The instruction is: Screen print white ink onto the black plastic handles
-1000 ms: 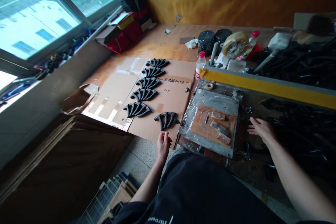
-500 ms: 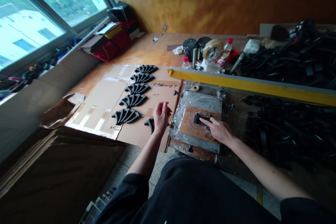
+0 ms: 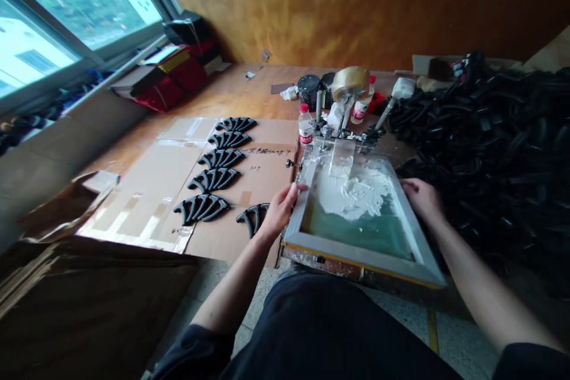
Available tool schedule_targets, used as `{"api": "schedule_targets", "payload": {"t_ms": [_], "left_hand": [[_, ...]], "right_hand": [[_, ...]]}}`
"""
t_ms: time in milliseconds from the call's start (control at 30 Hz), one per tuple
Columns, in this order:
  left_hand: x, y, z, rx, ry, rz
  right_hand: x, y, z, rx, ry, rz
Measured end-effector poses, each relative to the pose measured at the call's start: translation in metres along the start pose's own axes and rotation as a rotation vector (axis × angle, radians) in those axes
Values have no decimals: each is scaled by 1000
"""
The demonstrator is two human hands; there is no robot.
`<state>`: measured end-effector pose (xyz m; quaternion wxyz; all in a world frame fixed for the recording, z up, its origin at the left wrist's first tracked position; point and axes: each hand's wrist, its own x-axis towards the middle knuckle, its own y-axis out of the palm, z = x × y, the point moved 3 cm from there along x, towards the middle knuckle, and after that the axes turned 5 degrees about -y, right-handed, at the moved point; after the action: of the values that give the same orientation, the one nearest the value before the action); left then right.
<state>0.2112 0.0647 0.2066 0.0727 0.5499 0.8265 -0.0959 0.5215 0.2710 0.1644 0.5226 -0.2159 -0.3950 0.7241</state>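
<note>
A screen frame (image 3: 427, 255) with pale metal edges lies lowered over the work plate, with white paste (image 3: 363, 193) spread across the far part of its green mesh. My left hand (image 3: 285, 205) has its fingers closed on the frame's left edge. At the right edge, my right hand (image 3: 421, 196) grips the frame with curled fingers. A clear scraper (image 3: 342, 157) rests at the far end of the mesh. Curved black parts (image 3: 202, 209) lie in fanned groups on the cardboard (image 3: 155, 190), and a smaller group (image 3: 253, 218) sits beside my left hand.
A large heap of black parts (image 3: 481, 124) covers the right side. Behind the frame stand a tape roll (image 3: 351, 83), a red-capped bottle (image 3: 305, 124) and a dark jar (image 3: 308, 90). Red boxes (image 3: 155, 90) are near the window. Stacked cardboard (image 3: 89, 309) is at lower left.
The screen frame has come down over the plate and hides the black part there. Both hands now hold its sides; my right hand has left the part. The small group on the cardboard shows more pieces.
</note>
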Motion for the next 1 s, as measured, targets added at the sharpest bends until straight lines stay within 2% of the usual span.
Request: {"api": "schedule_targets", "payload": {"t_ms": [67,167,200,267,333,400,533,600,667,767,833,933,1000], "left_hand": [[-5,2,39,36,-97,16],[-1,7,82,104,-151,-33],[2,8,90,141,-151,-57],[7,9,100,209,-144,-82],[10,9,102,251,-148,-75],[11,7,103,271,-157,-60],[9,6,103,289,-144,-52],[9,6,104,315,-132,-51],[9,7,105,343,-124,-47],[10,7,106,373,-130,-32],[10,7,106,375,-139,-28],[10,8,104,352,-151,-39],[9,8,101,339,-158,-34]], "right_hand": [[14,-6,21,-13,-86,-87],[29,15,84,-68,-414,-132],[32,27,104,-107,-488,-104],[34,52,134,-197,-532,15],[25,71,147,-276,-511,170],[5,80,146,-340,-548,285],[-44,72,134,-354,-864,413],[-54,64,130,-292,-984,493],[-52,60,128,-229,-1003,537],[-44,63,127,-218,-919,400],[-51,68,126,-254,-926,295],[-65,73,122,-229,-977,320],[-60,70,124,-165,-899,342]]}}
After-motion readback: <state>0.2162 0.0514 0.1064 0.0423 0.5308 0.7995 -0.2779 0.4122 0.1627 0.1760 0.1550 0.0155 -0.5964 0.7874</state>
